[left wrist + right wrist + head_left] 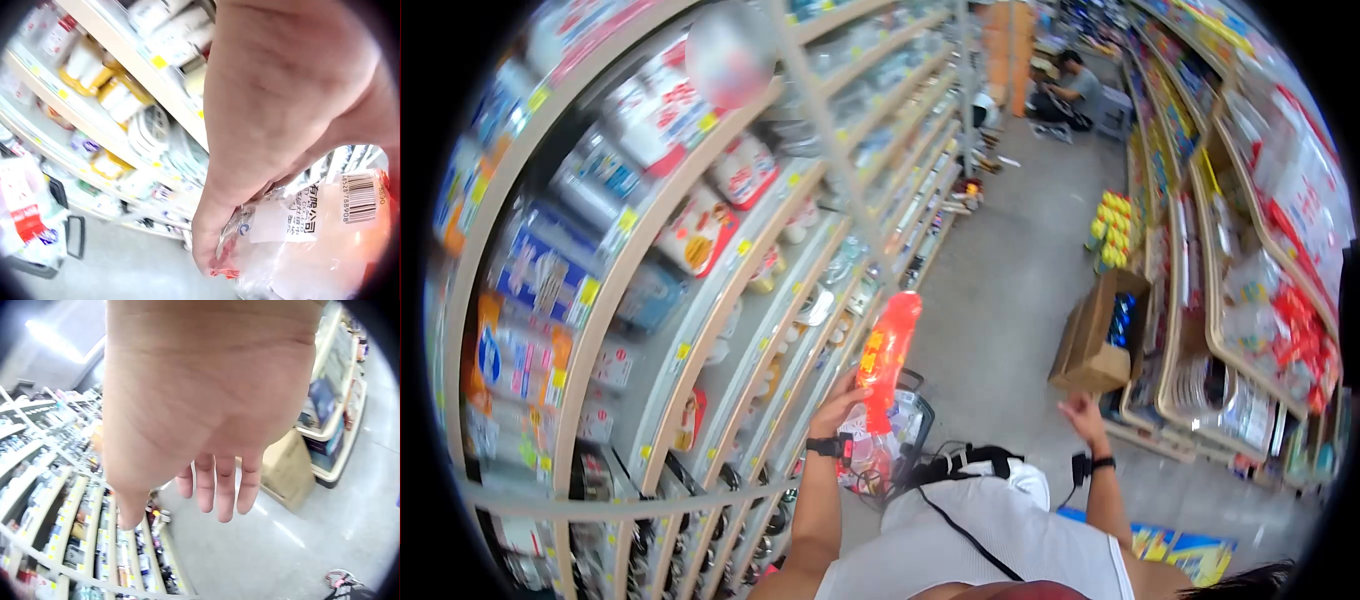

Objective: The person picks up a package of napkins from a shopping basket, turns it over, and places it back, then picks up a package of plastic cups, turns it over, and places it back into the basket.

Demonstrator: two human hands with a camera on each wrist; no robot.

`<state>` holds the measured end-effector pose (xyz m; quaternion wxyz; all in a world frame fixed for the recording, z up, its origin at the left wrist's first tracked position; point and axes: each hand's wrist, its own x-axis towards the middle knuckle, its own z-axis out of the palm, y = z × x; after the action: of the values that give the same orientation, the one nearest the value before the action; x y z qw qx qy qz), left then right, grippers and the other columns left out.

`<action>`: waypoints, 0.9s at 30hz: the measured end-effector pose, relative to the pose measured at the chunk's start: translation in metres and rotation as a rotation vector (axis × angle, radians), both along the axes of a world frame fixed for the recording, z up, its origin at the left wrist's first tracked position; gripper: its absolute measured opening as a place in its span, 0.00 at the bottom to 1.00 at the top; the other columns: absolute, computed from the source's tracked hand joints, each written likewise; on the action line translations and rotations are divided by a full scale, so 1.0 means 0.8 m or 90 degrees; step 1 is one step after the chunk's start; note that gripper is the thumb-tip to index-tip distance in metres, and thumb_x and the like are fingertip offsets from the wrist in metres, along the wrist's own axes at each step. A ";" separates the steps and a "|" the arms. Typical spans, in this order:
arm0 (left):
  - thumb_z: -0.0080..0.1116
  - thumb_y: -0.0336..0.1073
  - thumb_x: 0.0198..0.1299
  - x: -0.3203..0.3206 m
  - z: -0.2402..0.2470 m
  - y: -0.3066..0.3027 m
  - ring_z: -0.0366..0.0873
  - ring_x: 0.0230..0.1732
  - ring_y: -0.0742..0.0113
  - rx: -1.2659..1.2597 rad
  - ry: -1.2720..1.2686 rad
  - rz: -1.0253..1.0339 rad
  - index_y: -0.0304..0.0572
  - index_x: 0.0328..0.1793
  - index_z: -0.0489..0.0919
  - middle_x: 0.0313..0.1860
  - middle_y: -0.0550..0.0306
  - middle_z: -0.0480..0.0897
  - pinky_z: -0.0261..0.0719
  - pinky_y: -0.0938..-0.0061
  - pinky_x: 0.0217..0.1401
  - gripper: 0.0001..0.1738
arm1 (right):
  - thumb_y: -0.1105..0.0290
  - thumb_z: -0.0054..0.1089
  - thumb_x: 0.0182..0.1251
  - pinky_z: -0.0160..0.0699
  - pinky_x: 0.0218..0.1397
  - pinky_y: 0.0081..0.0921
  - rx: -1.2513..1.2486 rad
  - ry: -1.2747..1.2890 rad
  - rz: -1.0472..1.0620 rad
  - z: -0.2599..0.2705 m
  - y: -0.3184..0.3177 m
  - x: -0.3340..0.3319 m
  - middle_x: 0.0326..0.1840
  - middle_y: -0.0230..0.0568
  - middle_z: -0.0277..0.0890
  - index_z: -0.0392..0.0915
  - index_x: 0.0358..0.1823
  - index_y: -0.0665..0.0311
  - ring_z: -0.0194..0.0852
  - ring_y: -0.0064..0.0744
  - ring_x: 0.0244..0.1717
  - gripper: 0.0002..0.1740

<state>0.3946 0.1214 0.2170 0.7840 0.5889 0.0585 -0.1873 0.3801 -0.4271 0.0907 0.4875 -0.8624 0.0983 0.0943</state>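
A long, tube-shaped pack [887, 345] in bright red and clear plastic wrap, with yellow print, points upward in the head view. My left hand [837, 405] grips it near its lower part. In the left wrist view the thumb curls round the crinkled wrap of the pack [306, 250], which bears a white label and a barcode; the other fingers are mostly hidden. My right hand [1086, 420] is held out over the aisle floor with nothing in it. Its fingers [225, 487] hang loosely extended in the right wrist view, the thumb apart from them.
Long shelves [700, 345] of packaged goods rise on the left. A dark-rimmed basket [927, 405] with packages stands below the pack. On the right are a cardboard box [1090, 355], yellow-topped containers [1112, 225] and more shelves [1190, 300]. A person [1072, 95] sits farther down the aisle.
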 end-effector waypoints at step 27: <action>0.72 0.30 0.50 -0.020 0.085 -0.203 0.80 0.47 0.71 0.137 -0.123 -0.112 0.36 0.58 0.72 0.48 0.58 0.82 0.79 0.74 0.52 0.29 | 0.66 0.71 0.56 0.81 0.36 0.20 0.314 0.012 0.048 0.247 0.142 -0.029 0.42 0.36 0.81 0.73 0.52 0.69 0.79 0.20 0.36 0.24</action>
<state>0.3786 -0.0411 0.2847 0.6989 0.6877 -0.0492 -0.1902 0.3567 -0.3131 0.2881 0.6782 -0.7197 0.0445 0.1418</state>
